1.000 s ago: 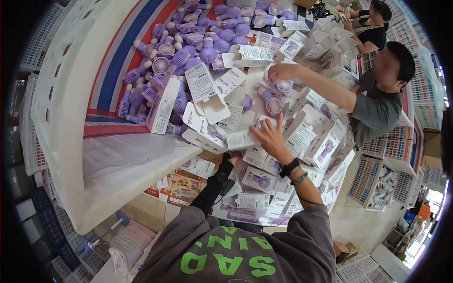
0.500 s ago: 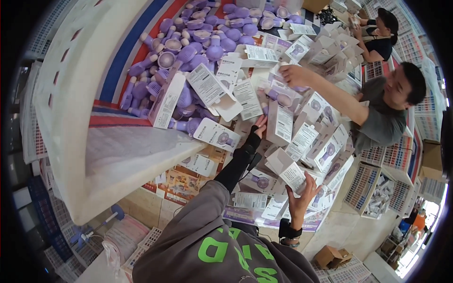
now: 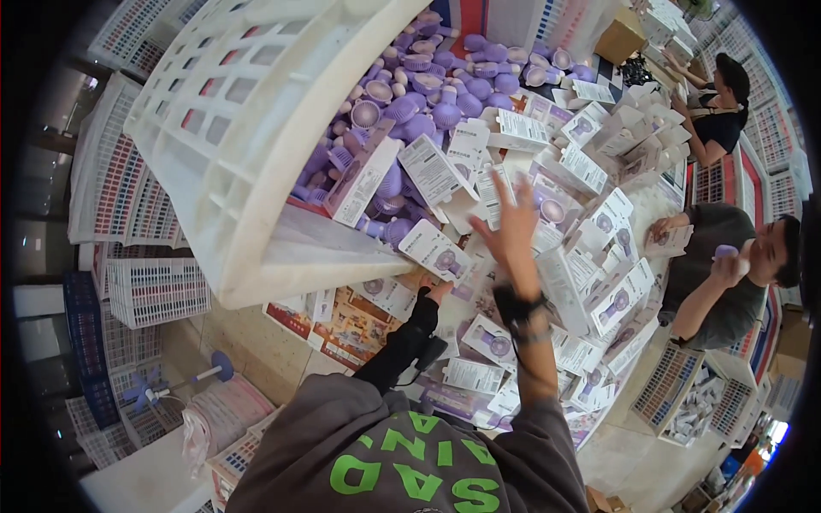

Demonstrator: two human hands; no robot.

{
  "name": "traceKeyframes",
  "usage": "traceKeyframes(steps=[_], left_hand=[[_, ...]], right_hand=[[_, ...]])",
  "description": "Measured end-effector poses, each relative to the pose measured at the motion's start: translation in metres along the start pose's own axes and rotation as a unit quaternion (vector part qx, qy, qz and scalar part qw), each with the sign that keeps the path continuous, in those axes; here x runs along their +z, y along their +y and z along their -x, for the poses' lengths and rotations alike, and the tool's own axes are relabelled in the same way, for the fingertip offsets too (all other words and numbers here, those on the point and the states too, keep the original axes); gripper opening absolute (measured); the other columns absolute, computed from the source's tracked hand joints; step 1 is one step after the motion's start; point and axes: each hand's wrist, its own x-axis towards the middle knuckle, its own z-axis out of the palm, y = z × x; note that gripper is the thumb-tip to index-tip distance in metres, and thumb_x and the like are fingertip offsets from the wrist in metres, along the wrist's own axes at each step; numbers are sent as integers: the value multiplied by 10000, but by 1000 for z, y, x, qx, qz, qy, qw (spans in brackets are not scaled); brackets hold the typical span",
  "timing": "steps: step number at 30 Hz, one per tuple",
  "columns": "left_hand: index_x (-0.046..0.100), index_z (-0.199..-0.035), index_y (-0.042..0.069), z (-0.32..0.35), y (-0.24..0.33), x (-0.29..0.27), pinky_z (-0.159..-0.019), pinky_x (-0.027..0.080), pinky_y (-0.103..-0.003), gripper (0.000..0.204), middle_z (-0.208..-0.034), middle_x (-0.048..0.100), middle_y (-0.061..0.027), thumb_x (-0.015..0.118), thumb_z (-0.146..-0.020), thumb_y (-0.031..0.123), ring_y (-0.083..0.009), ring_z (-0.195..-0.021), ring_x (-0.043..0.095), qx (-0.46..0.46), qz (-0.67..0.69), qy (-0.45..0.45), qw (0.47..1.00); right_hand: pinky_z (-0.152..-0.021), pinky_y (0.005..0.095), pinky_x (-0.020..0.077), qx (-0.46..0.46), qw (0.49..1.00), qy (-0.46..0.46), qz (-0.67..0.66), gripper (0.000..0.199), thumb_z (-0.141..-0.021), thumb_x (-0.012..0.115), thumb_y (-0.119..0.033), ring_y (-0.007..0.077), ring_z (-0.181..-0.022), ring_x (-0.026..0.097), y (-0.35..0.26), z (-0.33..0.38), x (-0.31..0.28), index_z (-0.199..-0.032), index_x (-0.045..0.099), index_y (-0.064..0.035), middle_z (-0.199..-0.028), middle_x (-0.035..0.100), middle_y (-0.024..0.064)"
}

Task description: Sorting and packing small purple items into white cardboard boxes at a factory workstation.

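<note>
My left hand is at the lower edge of a white fan box printed with a purple fan. Its fingertips are partly hidden there, so I cannot tell whether they grip the box. This box rests by the rim of a white plastic basket. Farther right, my right hand is raised over the cartons, empty, fingers spread apart. Beneath and beyond it lie a white printed box and a purple handheld fan. More purple handheld fans fill the basket in a heap.
Several white cartons cover the right of the table. A co-worker at the right holds a carton and a small purple thing. Another person works farther back. A crate of small parts stands on the floor.
My right hand has left the open carton at the lower right and moved up and left, fingers spread. My left hand has moved back to the fan box. The co-worker's reaching arm has withdrawn.
</note>
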Motion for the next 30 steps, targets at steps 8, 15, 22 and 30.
traceKeyframes(steps=[8,15,22,30], left_hand=[[500,-1111,40,-49,-5,22,-788,504,-335,526,-1055,611,-82,766,-659,4,-192,-948,595,101,74,-74,989],[324,-1339,30,-21,-33,48,-933,404,-384,726,-1254,470,-167,704,-720,30,-287,-1141,470,164,-111,-218,956],[189,-1426,21,38,-4,110,-1048,287,-389,781,-1438,256,-249,632,-784,71,-362,-1330,282,373,-380,-263,805],[158,-1463,127,84,103,116,-1059,230,-463,894,-1449,119,-301,567,-680,-8,-458,-1326,189,518,-336,-101,780]], right_hand=[[-967,467,401,322,918,-177,-148,1433,-419,896,-466,524,-1155,431,3,-82,139,-1450,-67,-215,-1330,235,439],[-941,380,426,153,936,-131,-287,1093,-481,875,-369,308,-1127,533,75,-58,99,-1396,323,-140,-1253,534,180],[-844,440,432,250,964,41,85,583,-755,693,-322,340,-1037,535,130,-5,-46,-1289,494,-196,-1132,574,178],[-961,443,385,97,987,-39,123,481,-776,674,-284,395,-1191,439,84,-24,-13,-1201,541,-102,-1293,447,257]])
